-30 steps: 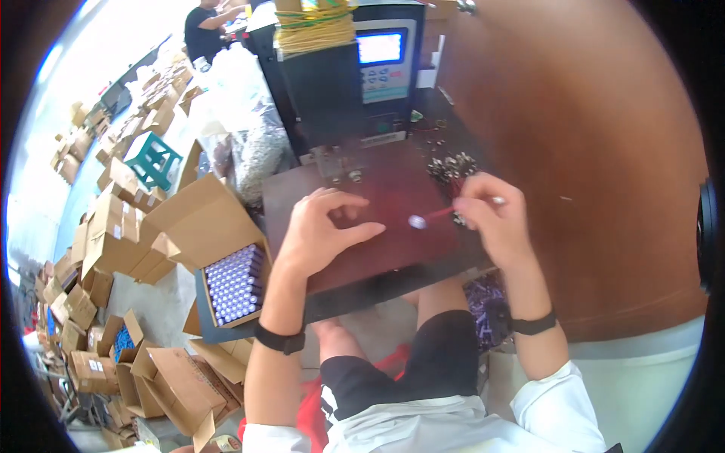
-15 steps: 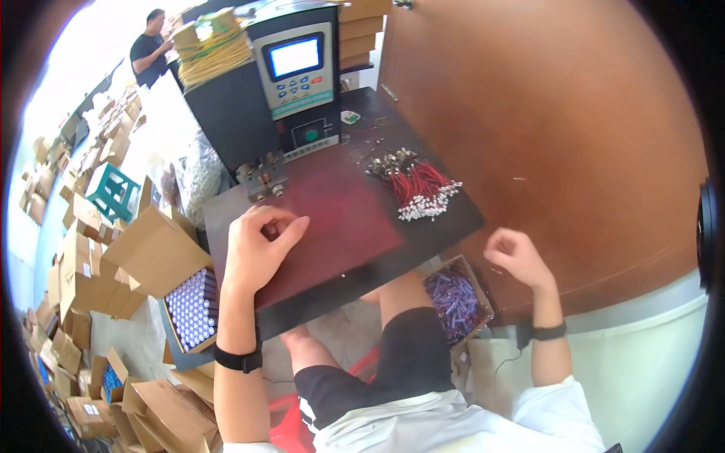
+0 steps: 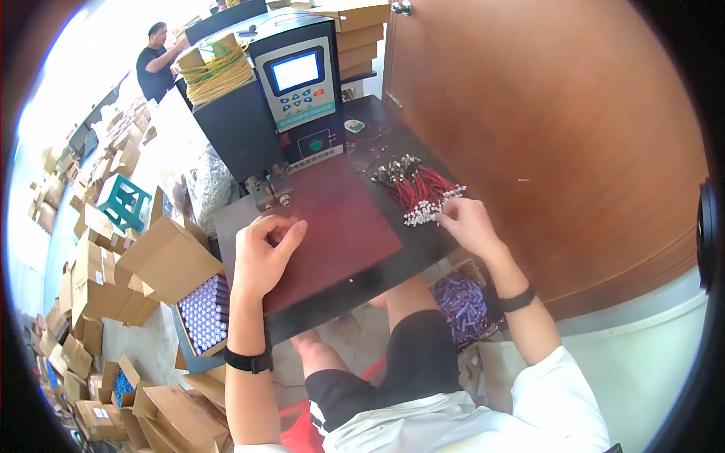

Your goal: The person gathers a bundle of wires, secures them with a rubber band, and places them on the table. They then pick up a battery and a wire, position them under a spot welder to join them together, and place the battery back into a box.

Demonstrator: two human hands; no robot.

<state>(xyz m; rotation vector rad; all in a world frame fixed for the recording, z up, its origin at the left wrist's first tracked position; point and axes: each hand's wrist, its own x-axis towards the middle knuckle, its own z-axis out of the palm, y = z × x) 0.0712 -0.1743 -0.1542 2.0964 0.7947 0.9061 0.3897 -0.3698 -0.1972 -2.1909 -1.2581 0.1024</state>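
My right hand is at the near edge of a bundle of red and black wires with white plug ends. Its thumb and fingers pinch together at one of these white ends. Over the left side of the dark red mat, my left hand is closed, with curled fingers and the thumb towards the machine. Whatever it may hold is hidden. Just beyond it sit the metal electrodes of a black bench machine, probably a spot welder, with a lit screen.
An open carton of upright purple cylindrical cells stands left of the table. Below its right side is a box of loose purple cells with wires. A brown door borders the right. Cartons, a green stool and another person are at left.
My right hand has moved left and up from beside the table to the white wire ends. My left hand stays over the mat. The view has shifted slightly.
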